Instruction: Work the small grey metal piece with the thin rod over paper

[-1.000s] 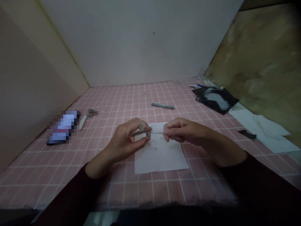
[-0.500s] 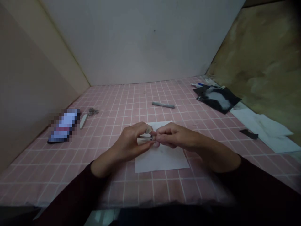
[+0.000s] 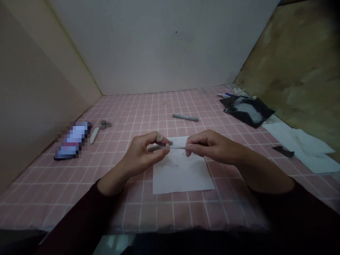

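Observation:
My left hand (image 3: 143, 150) is over the white paper's left edge, thumb and forefinger closed on a small tan block-like piece (image 3: 167, 145). A grey stick (image 3: 154, 148) lies across the gap between that thumb and forefinger. A thin pale rod (image 3: 177, 148) runs from the small piece to my right hand (image 3: 205, 145), whose fingertips pinch its right end. Whether the rod goes through the piece or alongside it, I cannot tell. A tan wrap or patch covers part of the left forefinger. Below both hands lies the sheet of white paper (image 3: 183, 179), with faint grey smudges.
Beyond the hands lies a grey stick (image 3: 185, 117). Left are a phone (image 3: 73, 140), a pale flat strip (image 3: 94, 136) and scissors (image 3: 105, 124). Right are a black sheet with white dust (image 3: 248, 110), a dark scrap (image 3: 283, 151) and white paper sheets (image 3: 302, 145). Walls enclose the table.
My hands have moved apart, the right hand going rightward. More of the thin rod now shows between them, and the grey stick by my left hand is visible.

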Tool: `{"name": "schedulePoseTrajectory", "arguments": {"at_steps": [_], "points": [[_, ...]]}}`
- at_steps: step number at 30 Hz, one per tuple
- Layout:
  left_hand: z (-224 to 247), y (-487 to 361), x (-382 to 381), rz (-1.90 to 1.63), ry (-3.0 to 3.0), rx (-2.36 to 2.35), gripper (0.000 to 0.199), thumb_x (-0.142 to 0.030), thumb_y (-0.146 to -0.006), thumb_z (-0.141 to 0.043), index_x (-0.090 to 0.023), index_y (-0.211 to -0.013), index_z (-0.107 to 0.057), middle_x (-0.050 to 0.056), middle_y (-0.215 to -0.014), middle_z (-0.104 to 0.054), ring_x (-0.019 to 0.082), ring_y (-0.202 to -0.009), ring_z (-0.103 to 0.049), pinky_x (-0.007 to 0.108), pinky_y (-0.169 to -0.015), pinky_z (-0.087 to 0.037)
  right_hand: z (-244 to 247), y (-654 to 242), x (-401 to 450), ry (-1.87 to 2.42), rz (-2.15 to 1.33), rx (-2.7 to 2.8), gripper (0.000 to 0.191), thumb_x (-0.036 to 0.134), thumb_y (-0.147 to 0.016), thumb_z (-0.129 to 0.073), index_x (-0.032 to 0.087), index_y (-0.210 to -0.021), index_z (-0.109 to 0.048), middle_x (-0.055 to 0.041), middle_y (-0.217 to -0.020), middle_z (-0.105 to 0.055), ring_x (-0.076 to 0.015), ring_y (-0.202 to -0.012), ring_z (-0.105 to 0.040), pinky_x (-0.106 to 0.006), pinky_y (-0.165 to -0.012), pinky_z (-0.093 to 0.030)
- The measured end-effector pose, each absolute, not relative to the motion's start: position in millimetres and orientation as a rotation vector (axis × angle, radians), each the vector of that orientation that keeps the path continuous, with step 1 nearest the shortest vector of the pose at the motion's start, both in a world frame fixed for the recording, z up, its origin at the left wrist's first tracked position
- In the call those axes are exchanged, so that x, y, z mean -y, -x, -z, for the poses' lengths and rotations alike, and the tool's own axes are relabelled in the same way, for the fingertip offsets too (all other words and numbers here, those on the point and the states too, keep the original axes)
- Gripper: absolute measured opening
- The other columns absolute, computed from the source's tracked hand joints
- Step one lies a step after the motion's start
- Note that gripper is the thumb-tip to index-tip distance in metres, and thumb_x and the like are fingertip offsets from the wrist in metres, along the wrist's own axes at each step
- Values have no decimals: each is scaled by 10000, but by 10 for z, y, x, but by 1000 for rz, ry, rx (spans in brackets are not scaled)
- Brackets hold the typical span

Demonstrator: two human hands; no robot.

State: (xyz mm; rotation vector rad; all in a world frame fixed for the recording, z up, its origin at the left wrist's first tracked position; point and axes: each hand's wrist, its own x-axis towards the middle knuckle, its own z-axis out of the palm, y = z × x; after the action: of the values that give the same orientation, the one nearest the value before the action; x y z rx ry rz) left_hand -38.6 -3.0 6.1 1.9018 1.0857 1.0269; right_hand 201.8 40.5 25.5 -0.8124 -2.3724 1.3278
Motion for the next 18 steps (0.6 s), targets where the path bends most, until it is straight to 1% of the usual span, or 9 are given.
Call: {"name": "schedulePoseTrajectory", "arguments": {"at_steps": [3,5,8,10,12,14,18], "points": [[-23,368,9,-941,-1748,-1047,154,-286,-832,-734,-154,-891,-680,38,-850,-682,144,-768,-630,270,-701,-503,-252,-1986,-364,784,-1204,2419,271,266,-952,-493,131,-835,-696,18,-673,-530,-92,-625,-458,-252,-610,-331],[-20,358,-1,-918,-1649,-1038,170,-290,-808,-756,-152,-870,-678,31,-822,-678,142,-752,-625,267,-689,-496,-264,-1988,-353,783,-1175,2484,268,260,-951,-495,136,-835,-702,11,-685,-562,-96,-632,-476,-253,-621,-339],[-32,339,-10,-938,-1467,-1060,193,-276,-761,-790,-145,-826,-663,19,-788,-678,128,-715,-620,251,-666,-479,-272,-2003,-355,849,-1116,2519,260,259,-948,-504,141,-855,-715,18,-646,-558,-95,-593,-464,-253,-600,-328],[-28,321,-12,-920,-1359,-1050,212,-278,-744,-802,-143,-817,-657,15,-770,-684,123,-697,-622,247,-662,-474,-249,-1988,-346,840,-1083,2508,251,247,-948,-510,134,-859,-715,2,-692,-606,-102,-637,-509,-251,-628,-349],[-15,305,-14,-883,-1293,-1018,232,-288,-731,-815,-143,-817,-656,10,-755,-687,121,-682,-625,246,-656,-473,-221,-1970,-336,785,-1046,2500,266,236,-954,-503,126,-818,-703,-12,-728,-634,-104,-667,-534,-252,-656,-364],[-6,301,-18,-870,-1272,-1009,234,-290,-730,-818,-140,-812,-659,12,-751,-698,124,-691,-635,252,-677,-482,-214,-1974,-337,767,-1018,2542,273,245,-962,-502,128,-822,-706,-13,-727,-636,-106,-668,-534,-253,-663,-370],[-2,299,-21,-927,-1271,-1017,186,-266,-757,-797,-138,-798,-668,16,-738,-719,126,-717,-653,264,-746,-491,-233,-1984,-342,847,-994,2554,254,241,-957,-514,134,-845,-716,3,-668,-618,-98,-610,-507,-250,-625,-354]]}}
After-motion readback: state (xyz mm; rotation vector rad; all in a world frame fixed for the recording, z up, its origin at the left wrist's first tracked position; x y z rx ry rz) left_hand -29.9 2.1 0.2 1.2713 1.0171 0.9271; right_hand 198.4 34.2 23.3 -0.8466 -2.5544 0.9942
